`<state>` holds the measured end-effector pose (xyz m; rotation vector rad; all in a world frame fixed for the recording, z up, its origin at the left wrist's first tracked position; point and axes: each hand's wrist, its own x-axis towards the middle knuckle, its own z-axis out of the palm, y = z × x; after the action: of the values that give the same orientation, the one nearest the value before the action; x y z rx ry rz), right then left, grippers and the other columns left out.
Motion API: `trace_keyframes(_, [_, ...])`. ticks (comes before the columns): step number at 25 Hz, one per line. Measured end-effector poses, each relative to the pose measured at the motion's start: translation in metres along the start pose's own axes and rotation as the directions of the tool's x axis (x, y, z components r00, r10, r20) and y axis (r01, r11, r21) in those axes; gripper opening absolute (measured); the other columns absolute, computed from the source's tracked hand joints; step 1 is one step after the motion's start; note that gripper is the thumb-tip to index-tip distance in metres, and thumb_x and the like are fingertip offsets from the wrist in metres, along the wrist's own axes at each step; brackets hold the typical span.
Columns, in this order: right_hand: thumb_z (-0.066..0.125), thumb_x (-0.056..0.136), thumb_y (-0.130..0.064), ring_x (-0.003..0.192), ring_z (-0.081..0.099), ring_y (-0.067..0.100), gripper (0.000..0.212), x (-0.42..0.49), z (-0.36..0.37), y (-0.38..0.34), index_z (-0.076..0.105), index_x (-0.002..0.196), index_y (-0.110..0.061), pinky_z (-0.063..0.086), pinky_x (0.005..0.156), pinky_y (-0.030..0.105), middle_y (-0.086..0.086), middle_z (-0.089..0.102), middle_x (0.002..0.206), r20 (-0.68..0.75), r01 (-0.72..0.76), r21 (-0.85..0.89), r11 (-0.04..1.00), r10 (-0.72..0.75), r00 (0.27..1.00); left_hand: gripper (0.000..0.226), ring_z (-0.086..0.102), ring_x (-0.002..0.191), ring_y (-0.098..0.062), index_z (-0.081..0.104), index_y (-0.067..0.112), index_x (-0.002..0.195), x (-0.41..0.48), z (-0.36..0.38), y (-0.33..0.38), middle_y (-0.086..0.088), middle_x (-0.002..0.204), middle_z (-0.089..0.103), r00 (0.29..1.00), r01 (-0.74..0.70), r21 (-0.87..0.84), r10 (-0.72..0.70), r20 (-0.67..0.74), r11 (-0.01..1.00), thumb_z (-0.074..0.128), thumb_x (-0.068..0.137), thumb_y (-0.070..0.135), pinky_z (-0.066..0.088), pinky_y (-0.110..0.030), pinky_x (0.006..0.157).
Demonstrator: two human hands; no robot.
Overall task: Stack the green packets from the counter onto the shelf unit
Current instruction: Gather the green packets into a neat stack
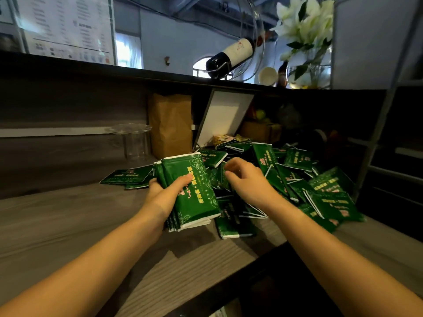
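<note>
My left hand (163,191) grips a stack of several green packets (194,191) with white edges and yellow print, held upright above the grey wooden counter (68,220). My right hand (246,177) hovers just right of the stack over a loose pile of green packets (320,186), its fingers curled and blurred at the edge of a packet; whether it holds one I cannot tell. A few more green packets (128,177) lie flat on the counter to the left. The grey metal shelf unit (375,138) stands at the right.
Against the back wall stand a brown paper bag (170,124), a clear glass (135,140) and a leaning white framed board (225,115). On the ledge above rest a wine bottle (231,58) in a wire holder and a vase of white flowers (306,42).
</note>
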<state>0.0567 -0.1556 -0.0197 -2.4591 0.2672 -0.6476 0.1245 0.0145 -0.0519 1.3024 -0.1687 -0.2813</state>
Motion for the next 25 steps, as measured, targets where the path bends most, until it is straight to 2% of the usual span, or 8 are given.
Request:
trace_keyframes(2, [0.053, 0.091, -0.043, 0.112, 0.053, 0.029, 0.041, 0.002, -0.012, 0.019, 0.053, 0.12, -0.014, 0.047, 0.092, 0.041, 0.009, 0.055, 0.12, 0.001, -0.115, -0.383, 0.917, 0.125, 0.992, 0.061, 0.067, 0.092, -0.024, 0.045, 0.017, 0.124, 0.002, 0.007, 0.0, -0.007, 0.11, 0.066, 0.999, -0.026, 0.043, 0.025, 0.029, 0.999, 0.077, 0.074, 0.031, 0.053, -0.042, 0.088])
trace_keyframes(3, [0.054, 0.087, -0.053, 0.116, 0.051, 0.032, 0.053, 0.0, -0.014, 0.024, 0.051, 0.123, -0.015, 0.046, 0.094, 0.044, 0.01, 0.052, 0.124, 0.056, -0.157, -0.49, 0.857, 0.211, 0.976, 0.06, 0.067, 0.094, -0.023, 0.045, 0.018, 0.123, 0.004, 0.009, -0.001, -0.006, 0.111, 0.065, 0.999, -0.032, 0.051, 0.03, 0.04, 0.998, 0.077, 0.074, 0.033, 0.053, -0.042, 0.089])
trace_keyframes(6, [0.06, 0.073, -0.069, 0.125, 0.044, 0.033, 0.085, -0.01, -0.002, 0.03, 0.039, 0.135, -0.016, 0.042, 0.1, 0.046, 0.009, 0.045, 0.136, 0.194, -0.178, -0.58, 0.794, 0.348, 0.917, 0.071, 0.065, 0.1, -0.025, 0.042, 0.02, 0.123, 0.008, 0.018, -0.005, -0.006, 0.118, 0.062, 0.998, -0.045, 0.066, 0.042, 0.046, 0.997, 0.08, 0.068, 0.041, 0.051, -0.046, 0.094])
trace_keyframes(8, [0.064, 0.074, -0.063, 0.126, 0.042, 0.033, 0.088, -0.013, 0.006, 0.031, 0.034, 0.14, -0.014, 0.042, 0.099, 0.046, 0.009, 0.044, 0.138, 0.169, -0.182, -0.567, 0.803, 0.33, 0.929, 0.073, 0.065, 0.101, -0.025, 0.04, 0.02, 0.124, 0.012, 0.021, -0.01, -0.006, 0.119, 0.061, 0.999, -0.047, 0.061, 0.046, 0.028, 0.997, 0.081, 0.067, 0.041, 0.05, -0.047, 0.094])
trace_keyframes(14, [0.047, 0.094, -0.026, 0.103, 0.058, 0.035, 0.022, -0.015, 0.008, 0.029, 0.055, 0.107, -0.01, 0.041, 0.071, 0.035, 0.012, 0.061, 0.107, -0.01, -0.179, -0.535, 0.825, 0.206, 0.979, 0.067, 0.065, 0.099, -0.025, 0.043, 0.016, 0.126, 0.022, 0.006, -0.019, -0.006, 0.113, 0.065, 0.999, -0.047, 0.037, 0.047, -0.016, 0.998, 0.077, 0.073, 0.037, 0.05, -0.047, 0.095])
trace_keyframes(18, [0.039, 0.096, -0.018, 0.093, 0.061, 0.038, 0.024, -0.015, 0.007, 0.026, 0.058, 0.11, -0.011, 0.039, 0.067, 0.035, 0.013, 0.067, 0.098, -0.152, -0.165, -0.471, 0.867, 0.104, 0.983, 0.066, 0.066, 0.098, -0.027, 0.044, 0.016, 0.125, 0.026, -0.005, -0.014, -0.007, 0.113, 0.065, 0.995, -0.074, 0.023, 0.076, -0.069, 0.997, 0.079, 0.072, 0.035, 0.05, -0.048, 0.094])
trace_keyframes(22, [0.041, 0.097, -0.019, 0.089, 0.063, 0.034, 0.034, -0.011, 0.014, 0.028, 0.054, 0.128, -0.019, 0.047, 0.075, 0.039, 0.009, 0.07, 0.094, -0.306, -0.104, -0.225, 0.969, 0.031, 0.951, 0.064, 0.064, 0.097, -0.027, 0.042, 0.012, 0.125, 0.028, -0.011, -0.012, -0.008, 0.113, 0.063, 0.987, -0.092, 0.023, 0.094, -0.13, 0.995, 0.077, 0.075, 0.03, 0.051, -0.042, 0.09])
trace_keyframes(25, [0.045, 0.097, -0.017, 0.059, 0.055, 0.01, 0.036, -0.009, 0.023, 0.024, 0.054, 0.132, -0.02, 0.042, 0.059, 0.028, -0.012, 0.057, 0.064, -0.399, 0.054, -0.043, 0.998, -0.066, 0.914, 0.063, 0.062, 0.1, -0.028, 0.041, 0.014, 0.123, 0.029, -0.013, -0.01, -0.007, 0.113, 0.061, 0.978, -0.108, 0.056, 0.116, -0.172, 0.993, 0.077, 0.075, 0.033, 0.05, -0.043, 0.092])
